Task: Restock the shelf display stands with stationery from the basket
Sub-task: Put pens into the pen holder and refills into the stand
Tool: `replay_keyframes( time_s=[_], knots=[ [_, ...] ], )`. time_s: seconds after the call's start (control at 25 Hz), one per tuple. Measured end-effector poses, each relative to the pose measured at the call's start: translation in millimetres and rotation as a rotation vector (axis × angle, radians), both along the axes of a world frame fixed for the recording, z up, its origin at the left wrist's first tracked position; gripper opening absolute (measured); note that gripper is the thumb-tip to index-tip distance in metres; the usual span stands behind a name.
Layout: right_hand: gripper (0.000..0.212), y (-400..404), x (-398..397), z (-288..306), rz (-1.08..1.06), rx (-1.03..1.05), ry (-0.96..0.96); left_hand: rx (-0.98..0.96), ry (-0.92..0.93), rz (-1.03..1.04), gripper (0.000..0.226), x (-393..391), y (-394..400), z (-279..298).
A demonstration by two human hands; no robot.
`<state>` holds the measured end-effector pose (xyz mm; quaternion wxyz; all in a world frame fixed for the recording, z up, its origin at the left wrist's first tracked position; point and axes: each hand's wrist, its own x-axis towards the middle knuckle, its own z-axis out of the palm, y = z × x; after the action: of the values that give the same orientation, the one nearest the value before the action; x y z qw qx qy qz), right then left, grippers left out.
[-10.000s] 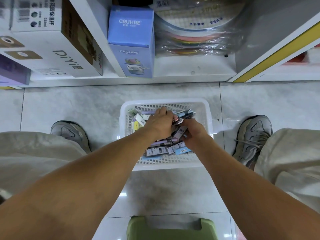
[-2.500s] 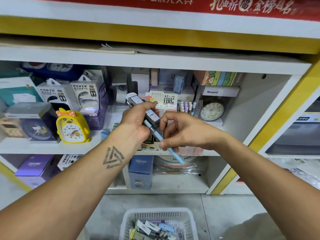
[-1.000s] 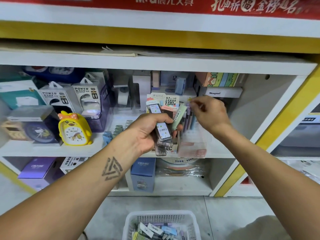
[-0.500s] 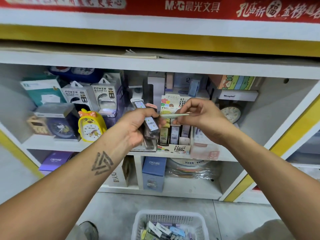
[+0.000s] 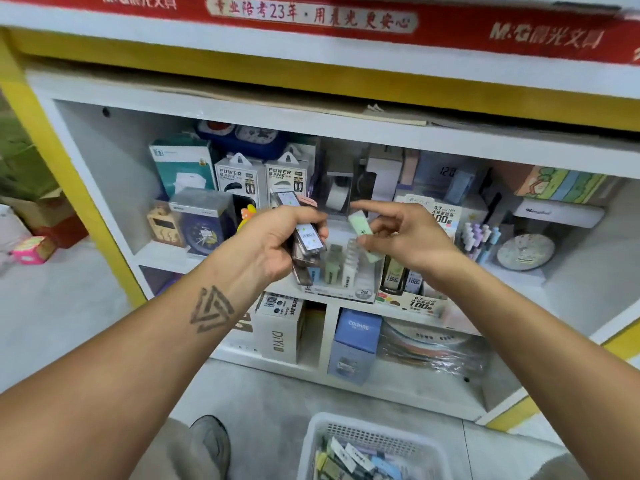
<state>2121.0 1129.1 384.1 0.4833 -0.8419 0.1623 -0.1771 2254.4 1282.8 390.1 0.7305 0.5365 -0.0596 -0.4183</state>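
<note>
- Head view, hands: the left hand (image 5: 277, 240) grips a bundle of small lead cases (image 5: 306, 249), fingers curled round them, in front of the middle shelf. The right hand (image 5: 401, 233) pinches a single pale green case (image 5: 362, 233) between thumb and middle fingers, its forefinger stretched out toward the left hand.
- Head view, progress: the green case hangs just above the tiered display stand (image 5: 346, 278) on the shelf edge, not yet seated in a slot — so I judge this one item to be mid-placement. The stand already carries several upright cases, and the neighbouring 0.7 refill stand (image 5: 412, 296) to its right holds some too.
- Head view, what is left: the handful in the left hand has yet to go in, and the white basket (image 5: 377, 434) on the floor below shows plenty of packets inside. By that measure the restocking looks well short of finished.
- Head view, what is hard to make out: the left hand and its bundle cover the stand's left end, so free slots there cannot be counted. The basket is cut off by the lower edge, so its full load is unknown. The case labels are blurred; the green one seems to match the green cases in the stand, but I cannot be sure.
</note>
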Motion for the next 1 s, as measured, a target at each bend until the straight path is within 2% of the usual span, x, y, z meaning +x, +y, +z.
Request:
replay_keyframes(
  time_s=[0.16, 0.28, 0.4, 0.48, 0.6, 0.72, 0.88, 1.0],
  knots=[
    [0.031, -7, 19, -6, -0.154, -0.113, -0.005, 0.005, 0.041, 0.011, 0.021, 13, 15, -2],
    [0.014, -11, 32, -10, -0.192, -0.127, -0.055, 0.015, 0.07, 0.013, 0.023, 18, 24, -4],
    [0.016, -16, 47, -13, -0.2, -0.205, -0.104, 0.018, 0.093, -0.024, 0.025, 23, 31, -5],
    [0.022, -20, 59, -16, -0.215, -0.364, -0.093, 0.015, 0.08, -0.036, 0.028, 25, 33, -4],
    [0.016, -22, 74, -25, -0.184, -0.657, 0.03, 0.007, 0.107, -0.046, 0.028, 24, 33, -2],
    [0.012, -22, 81, -39, -0.12, -0.853, 0.227, 0.017, 0.145, -0.086, 0.023, 25, 35, -1],
    [0.014, -21, 85, -45, -0.076, -0.879, 0.312, 0.007, 0.17, -0.048, 0.034, 26, 38, -1],
    [0.015, -23, 88, -42, -0.036, -0.872, 0.337, 0.016, 0.156, -0.055, 0.03, 25, 40, -1]
  ],
)
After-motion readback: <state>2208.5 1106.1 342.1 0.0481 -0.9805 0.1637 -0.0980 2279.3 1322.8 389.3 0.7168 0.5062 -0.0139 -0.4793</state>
